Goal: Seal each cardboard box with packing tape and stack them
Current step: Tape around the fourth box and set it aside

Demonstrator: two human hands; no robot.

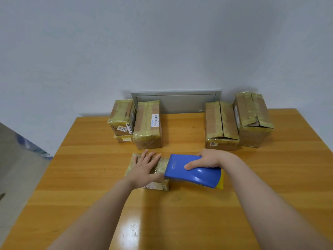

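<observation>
Left hand [145,166] spread flat on small box [158,184]; right hand [207,159] grips blue tape dispenser [193,173] at box edge

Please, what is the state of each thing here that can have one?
left hand: open, flat on the small box.
right hand: grips the tape dispenser.
tape dispenser: front end over the small box.
small box: lying flat, tape-covered.
two stacked boxes: taped shut.
wall panel: closed.

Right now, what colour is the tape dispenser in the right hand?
Blue, with a yellow edge at its rear; the head view shows the tape dispenser in the right hand.
</observation>
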